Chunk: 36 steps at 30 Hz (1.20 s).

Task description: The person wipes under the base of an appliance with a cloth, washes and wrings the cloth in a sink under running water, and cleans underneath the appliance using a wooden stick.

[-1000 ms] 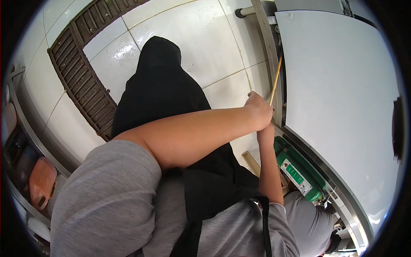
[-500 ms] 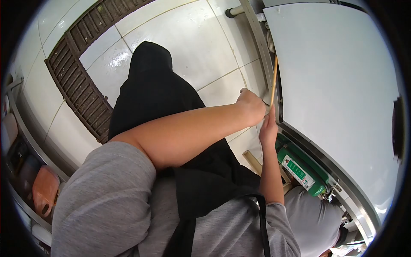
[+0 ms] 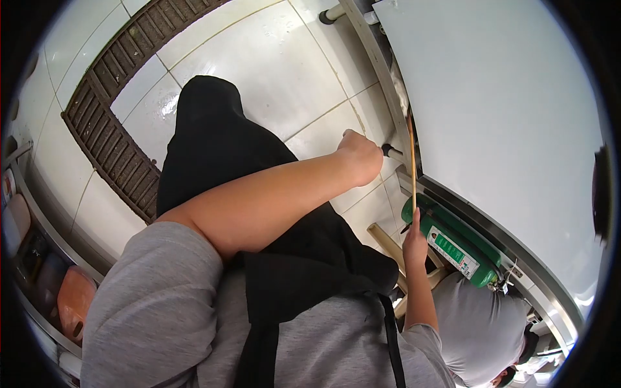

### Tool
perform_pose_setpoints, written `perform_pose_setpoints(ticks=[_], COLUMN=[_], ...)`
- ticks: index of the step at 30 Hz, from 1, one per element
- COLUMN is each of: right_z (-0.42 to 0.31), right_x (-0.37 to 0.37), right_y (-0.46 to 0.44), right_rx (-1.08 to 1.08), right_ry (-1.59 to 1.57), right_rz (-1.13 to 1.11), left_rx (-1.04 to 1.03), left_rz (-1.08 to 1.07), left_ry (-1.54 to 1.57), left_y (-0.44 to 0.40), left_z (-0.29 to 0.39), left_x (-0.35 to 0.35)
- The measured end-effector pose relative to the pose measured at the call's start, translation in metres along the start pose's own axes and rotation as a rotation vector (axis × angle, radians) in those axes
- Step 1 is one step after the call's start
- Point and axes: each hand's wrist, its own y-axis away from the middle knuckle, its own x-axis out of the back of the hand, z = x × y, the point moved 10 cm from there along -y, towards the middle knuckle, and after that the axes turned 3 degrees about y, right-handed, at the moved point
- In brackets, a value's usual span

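Note:
My right hand (image 3: 414,246) is closed around the lower end of a long thin wooden stick (image 3: 413,168). The stick runs up along the metal edge of a white worktop (image 3: 498,110), and its far end is darker. To the left of the stick, my left hand (image 3: 362,157) is curled into a fist, apart from the stick. The back of that hand faces me, so whatever it may hold is hidden. My left forearm crosses in front of a black apron (image 3: 226,149).
Below the worktop edge lies a green cylinder (image 3: 453,239) with a white label. Another person in grey (image 3: 479,323) is low at the lower right. A brown slatted drain grate (image 3: 110,136) crosses the tiled floor. An orange bag (image 3: 74,301) sits on the left shelf.
My right hand has moved down, away from my left hand, with the stick in it. A gap now separates the hands. The whole view has shifted slightly.

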Motion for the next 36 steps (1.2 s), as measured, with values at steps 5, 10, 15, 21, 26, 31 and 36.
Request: perform_pose_setpoints(ticks=[5, 10, 15, 21, 26, 31, 36], right_z=[0.009, -0.004, 0.014, 0.018, 0.007, -0.023, -0.054], right_x=[0.012, 0.033, 0.043, 0.052, 0.054, 0.035, -0.017], right_y=[0.041, 0.068, 0.091, 0.084, 0.045, -0.008, -0.067], right_rx=[-0.06, -0.072, -0.151, -0.17, -0.086, -0.197, -0.347], right_ry=[-0.257, -0.388, -0.432, -0.443, -0.38, -0.48, -0.693], right_rz=[0.117, 0.216, 0.138, 0.177, 0.141, 0.18, 0.223], left_rx=[-0.003, -0.004, -0.003, -0.012, -0.012, -0.004, 0.014], left_rz=[-0.019, -0.042, -0.044, -0.031, -0.039, -0.061, -0.037], left_ry=[0.007, -0.012, -0.004, -0.01, -0.01, -0.02, -0.027], left_y=[-0.003, -0.007, -0.011, -0.014, -0.015, -0.015, -0.014], left_z=[0.003, 0.005, 0.003, 0.001, 0.001, 0.002, 0.0], left_x=[-0.002, -0.008, -0.011, -0.01, -0.012, -0.011, -0.013])
